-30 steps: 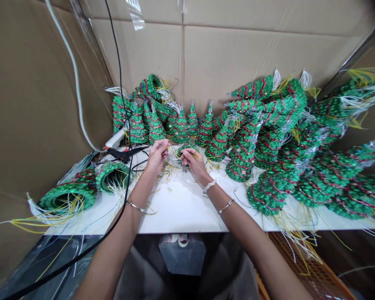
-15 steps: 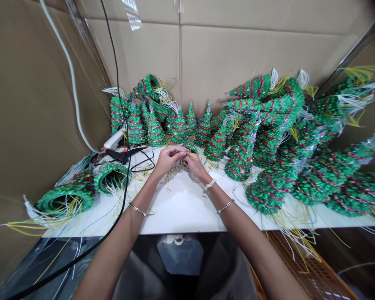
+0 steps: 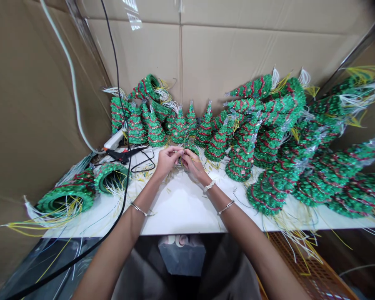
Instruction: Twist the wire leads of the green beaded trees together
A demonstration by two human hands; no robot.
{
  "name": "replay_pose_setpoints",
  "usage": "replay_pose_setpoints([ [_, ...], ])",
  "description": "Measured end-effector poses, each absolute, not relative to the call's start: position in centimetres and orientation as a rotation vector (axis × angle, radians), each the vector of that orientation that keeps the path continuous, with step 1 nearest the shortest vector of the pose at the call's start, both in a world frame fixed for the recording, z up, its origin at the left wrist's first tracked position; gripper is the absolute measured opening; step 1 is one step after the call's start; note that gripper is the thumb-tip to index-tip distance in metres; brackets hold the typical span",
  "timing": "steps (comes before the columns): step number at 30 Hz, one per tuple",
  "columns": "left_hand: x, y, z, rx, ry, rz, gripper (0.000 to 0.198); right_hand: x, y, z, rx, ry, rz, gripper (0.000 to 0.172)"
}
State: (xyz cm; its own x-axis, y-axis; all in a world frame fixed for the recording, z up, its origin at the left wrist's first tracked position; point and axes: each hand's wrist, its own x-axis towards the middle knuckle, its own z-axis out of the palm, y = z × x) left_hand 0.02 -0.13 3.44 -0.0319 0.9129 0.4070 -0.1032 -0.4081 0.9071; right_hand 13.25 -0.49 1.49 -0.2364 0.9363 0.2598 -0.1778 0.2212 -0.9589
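A second ago the hands were apart, each pinching at its own spot; now the left hand [image 3: 169, 161] and the right hand [image 3: 192, 162] have met, so the work seems to have moved from gathering strands to handling them together. The fingers of both are pinched nearly closed on thin wires [image 3: 185, 139], one strand poking up past the tips; how many are held is too small to tell. They are above the table [image 3: 178, 208], just in front of a small green tree [image 3: 193, 146] partly hidden by the hands; whether the wires come from it I cannot tell. Counted: two hands, two metal bangles [image 3: 139, 208], one white wristband [image 3: 209, 186], two trees [image 3: 78, 183] lying at the left with hollow bases showing, one black tool [image 3: 123, 156], one black cable [image 3: 115, 54], one pale cable [image 3: 70, 62], one orange basket [image 3: 296, 258]. The other trees [image 3: 242, 154] overlap too much to count.
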Motion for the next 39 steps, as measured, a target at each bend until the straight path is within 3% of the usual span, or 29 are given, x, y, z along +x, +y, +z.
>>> replay_pose_setpoints([
  [5, 0.2, 0.0, 3.0, 1.211, 0.909, 1.614, 0.036, 12.9, -1.5, 2.0, -0.750, -1.300, 1.227, 0.040],
  [11, 0.1, 0.1, 2.7, 1.128, 0.916, 1.642, 0.038, 13.0, -1.0, 1.2, -0.802, -1.294, 0.996, 0.038],
  [17, -0.4, 0.4, 2.5, 1.030, 0.968, 1.729, 0.040, 13.5, -0.9, 1.3, -0.786, -1.454, 0.988, 0.039],
  [39, -0.6, 0.8, 2.4, 1.077, 1.035, 1.753, 0.039, 14.2, -0.7, 1.1, -0.926, -1.752, 0.754, 0.044],
])
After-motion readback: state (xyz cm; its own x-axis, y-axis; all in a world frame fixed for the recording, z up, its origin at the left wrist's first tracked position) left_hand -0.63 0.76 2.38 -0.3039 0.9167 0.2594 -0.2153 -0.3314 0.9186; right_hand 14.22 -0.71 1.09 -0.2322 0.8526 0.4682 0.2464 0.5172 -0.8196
